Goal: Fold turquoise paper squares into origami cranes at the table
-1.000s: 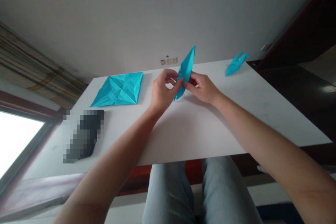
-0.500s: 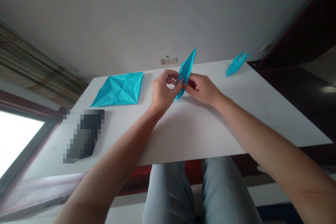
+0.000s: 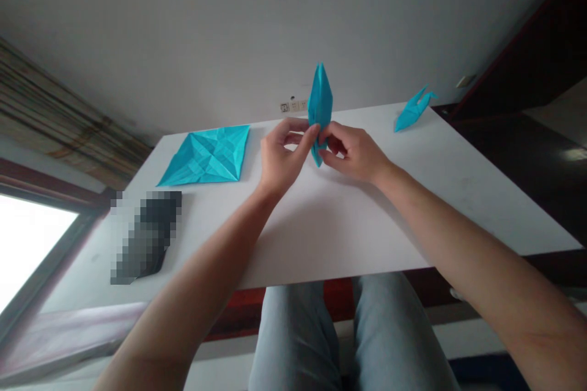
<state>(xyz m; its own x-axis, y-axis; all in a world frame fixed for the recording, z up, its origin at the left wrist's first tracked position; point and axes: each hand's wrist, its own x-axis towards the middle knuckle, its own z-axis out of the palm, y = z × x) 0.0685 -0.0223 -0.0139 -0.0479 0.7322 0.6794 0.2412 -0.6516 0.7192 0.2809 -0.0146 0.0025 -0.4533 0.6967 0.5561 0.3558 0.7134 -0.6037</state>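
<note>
A folded blue origami paper [image 3: 320, 98], long and diamond-shaped, is held upright above the table with its split, pointed end at the top. My left hand [image 3: 287, 149] pinches its lower part from the left, thumb on the near face. From the right, my right hand [image 3: 353, 149] grips the same lower part between thumb and bent fingers. The fingertips behind the paper are hidden. Its lower tip shows between the two hands.
On the white table [image 3: 339, 232], a creased blue paper sheet [image 3: 206, 156] lies to the left. A dark blurred-out object [image 3: 147, 238] sits nearer on that side. A finished blue origami crane [image 3: 413, 111] stands at the far right corner.
The folded paper has turned from a rightward lean to upright and has risen slightly, now showing its split top. Both hands stay on it, with the fingers shifted a little.
</note>
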